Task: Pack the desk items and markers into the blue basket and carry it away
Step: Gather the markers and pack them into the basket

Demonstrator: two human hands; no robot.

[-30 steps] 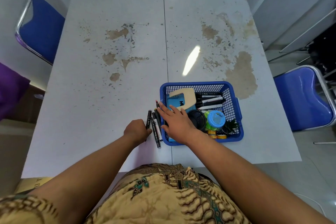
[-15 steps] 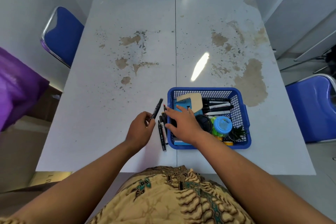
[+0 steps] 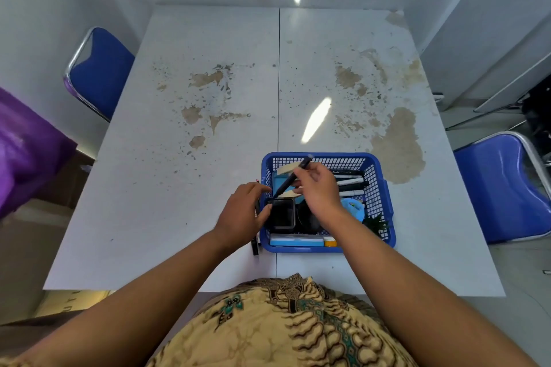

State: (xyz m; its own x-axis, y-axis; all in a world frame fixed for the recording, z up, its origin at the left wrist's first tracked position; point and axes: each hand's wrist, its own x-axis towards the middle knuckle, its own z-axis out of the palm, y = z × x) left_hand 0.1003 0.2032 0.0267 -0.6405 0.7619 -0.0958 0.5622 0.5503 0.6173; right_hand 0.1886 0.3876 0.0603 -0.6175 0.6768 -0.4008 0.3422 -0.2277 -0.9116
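No text is legible; print on the markers (image 3: 348, 180) is too small

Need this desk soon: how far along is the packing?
Mostly done: the blue basket already holds stowed markers, a black cup and a small plant. In hand: the right hand pinches a black marker above it. Left: loose markers on the table by the left hand, then carrying it away.
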